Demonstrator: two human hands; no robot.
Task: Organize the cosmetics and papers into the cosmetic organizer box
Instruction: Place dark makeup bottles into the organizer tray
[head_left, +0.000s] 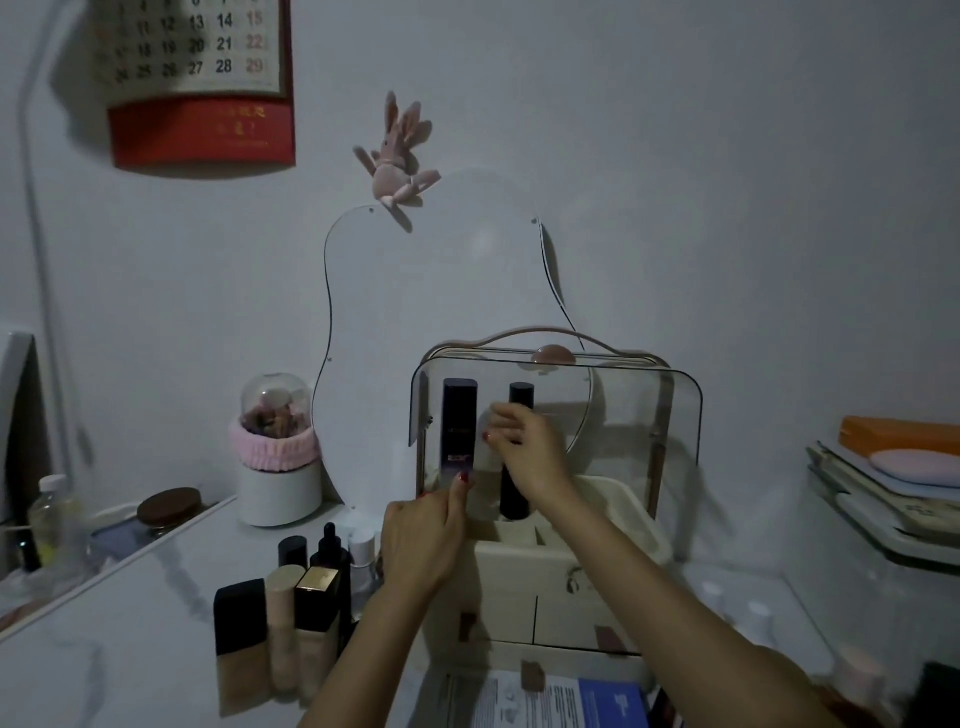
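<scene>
Both hands inside open front of organizer box (540, 577). Left hand (423, 540) at foot of tall bottle (460, 431); right hand (524, 447) just right of it, in front of second bottle (517, 488). Raised lid (649, 405) above and behind hands. Mirror (415, 312) behind box, against wall. Cluster of bottles (296, 613) on surface (130, 649) left of left hand. Papers (545, 701) below hands, before box. Brush holder (278, 467) far left, behind cluster.

Both bare forearms reach up from the frame's 6 o'clock edge toward 12. The left hand (423, 540) is loosely curled, its thumb pointing to 12. The right hand (524, 449), higher, at 1 o'clock of it, has fingers (501, 415) pinched together, pointing toward 10.
</scene>
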